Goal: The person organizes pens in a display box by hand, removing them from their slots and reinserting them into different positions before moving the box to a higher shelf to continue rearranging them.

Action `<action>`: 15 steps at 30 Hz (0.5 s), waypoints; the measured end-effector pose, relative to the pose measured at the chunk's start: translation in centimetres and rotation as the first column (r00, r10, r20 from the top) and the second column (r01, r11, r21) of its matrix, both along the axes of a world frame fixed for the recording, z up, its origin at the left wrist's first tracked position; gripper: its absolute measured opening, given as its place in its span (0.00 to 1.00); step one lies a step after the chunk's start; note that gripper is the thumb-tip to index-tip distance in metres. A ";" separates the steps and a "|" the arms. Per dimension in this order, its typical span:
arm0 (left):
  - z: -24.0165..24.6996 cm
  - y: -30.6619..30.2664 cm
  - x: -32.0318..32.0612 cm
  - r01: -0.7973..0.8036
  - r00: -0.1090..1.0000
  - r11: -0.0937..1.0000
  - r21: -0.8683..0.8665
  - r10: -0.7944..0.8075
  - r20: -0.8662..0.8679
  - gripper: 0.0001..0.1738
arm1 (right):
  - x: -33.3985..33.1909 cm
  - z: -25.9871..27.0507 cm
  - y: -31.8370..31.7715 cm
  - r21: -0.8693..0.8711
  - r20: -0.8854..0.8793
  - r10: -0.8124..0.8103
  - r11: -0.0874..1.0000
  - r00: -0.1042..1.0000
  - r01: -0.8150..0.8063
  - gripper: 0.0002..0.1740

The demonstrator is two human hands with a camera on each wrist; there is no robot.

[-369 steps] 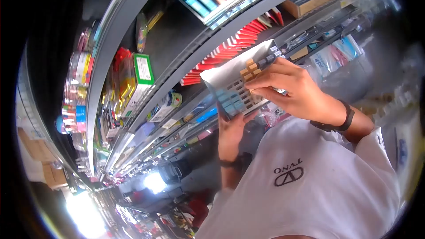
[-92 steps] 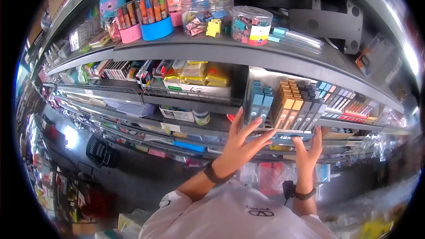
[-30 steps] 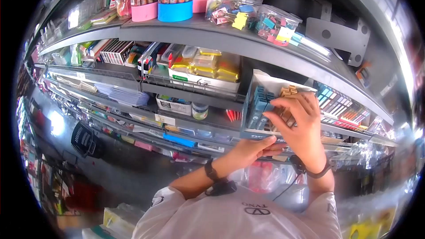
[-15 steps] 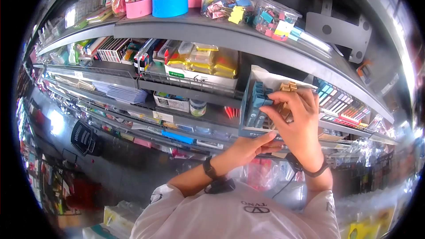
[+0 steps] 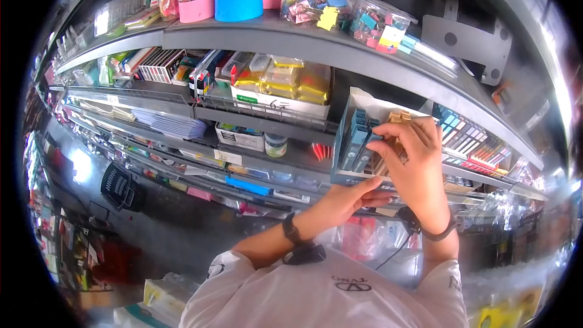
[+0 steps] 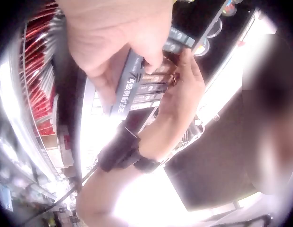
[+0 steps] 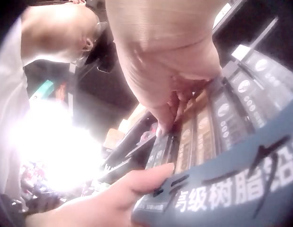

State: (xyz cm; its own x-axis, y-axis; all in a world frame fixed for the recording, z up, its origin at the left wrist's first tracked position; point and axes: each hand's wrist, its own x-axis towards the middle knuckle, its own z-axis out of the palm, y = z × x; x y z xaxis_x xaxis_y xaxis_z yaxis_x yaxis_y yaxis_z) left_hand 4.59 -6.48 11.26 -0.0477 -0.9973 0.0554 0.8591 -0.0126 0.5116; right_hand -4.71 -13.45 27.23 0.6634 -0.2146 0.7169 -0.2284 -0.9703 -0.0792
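A display box [image 5: 341, 146] with a white back and a blue front stands on the shelf, filled with slim pencil lead cases. Blue cases [image 5: 354, 146] fill its left side, with tan cases [image 5: 398, 117] beside them. Grey cases [image 7: 227, 118] show in the right wrist view; my hand covers them in the head view. My right hand [image 5: 419, 161] reaches in from above, thumb and forefinger pinching the top of a blue case at the edge of the tan ones. My left hand [image 5: 341, 203] grips the box's front lip, thumb over the edge, fingers underneath.
Right of the box stand more small cases [image 5: 464, 136] in a tray. To its left lies a white carton [image 5: 267, 100] of yellow packs. Clear jars of clips [image 5: 381, 24] and pen tubs [image 5: 238, 7] line the shelf above, whose edge [image 5: 261, 42] overhangs the box.
Long before, the box was tilted in my hands. Later both hands flanked its front; since then my right hand has moved over the cases and my left under the front lip.
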 end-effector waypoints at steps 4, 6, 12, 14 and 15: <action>-0.3 -0.2 0.1 0.023 0.997 1.000 0.011 -0.022 -0.079 0.24 | -0.2 0.0 -0.1 0.018 0.014 -0.011 1.000 1.000 0.010 0.13; 0.0 -0.1 0.0 0.013 0.997 1.000 -0.002 -0.013 -0.073 0.24 | 0.0 0.0 0.2 0.016 0.026 -0.002 1.000 1.000 0.001 0.13; 0.3 0.0 0.0 -0.001 1.000 1.000 0.017 0.002 -0.029 0.25 | -0.2 0.1 -0.1 0.071 0.041 0.014 0.997 0.999 -0.017 0.12; 0.3 0.0 0.1 0.000 1.000 1.000 0.029 0.001 -0.026 0.25 | -0.3 0.0 -0.1 0.157 0.049 0.016 0.987 0.999 -0.024 0.11; 0.3 0.1 0.0 0.003 1.000 0.999 0.036 -0.002 -0.023 0.25 | -0.3 0.0 -0.1 0.189 0.056 0.014 0.982 0.998 -0.025 0.11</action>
State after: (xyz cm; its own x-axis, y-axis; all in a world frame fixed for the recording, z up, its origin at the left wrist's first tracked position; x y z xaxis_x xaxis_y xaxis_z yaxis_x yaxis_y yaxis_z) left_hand 4.64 -6.42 11.60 -0.0490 -0.9986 0.0201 0.8705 -0.0329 0.4911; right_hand -5.04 -13.54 27.21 0.6300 -0.3373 0.6995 -0.1999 -0.9408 -0.2736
